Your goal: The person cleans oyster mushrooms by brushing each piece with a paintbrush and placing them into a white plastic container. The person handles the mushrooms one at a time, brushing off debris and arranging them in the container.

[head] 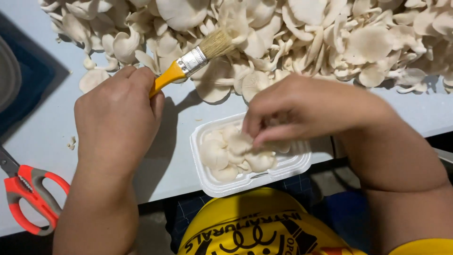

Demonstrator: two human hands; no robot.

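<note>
Item one, far left: red and grey plastic-handled scissors [30, 198], lying on the pale grey worktop [42, 123] near its front edge. Item two: my left hand [118, 120], grip closed around the orange handle of a flat paintbrush with a metal ferrule and pale bristles [198, 59]; bristles resting on the heap of loose cream oyster mushrooms [330, 38] that runs along the back of the worktop. Item three: white rectangular foam tray [212, 182], at the front edge, partly filled with mushrooms. Item four: my right hand [302, 108], over the tray, fingertips pinched on a mushroom piece [245, 141] inside it.
</note>
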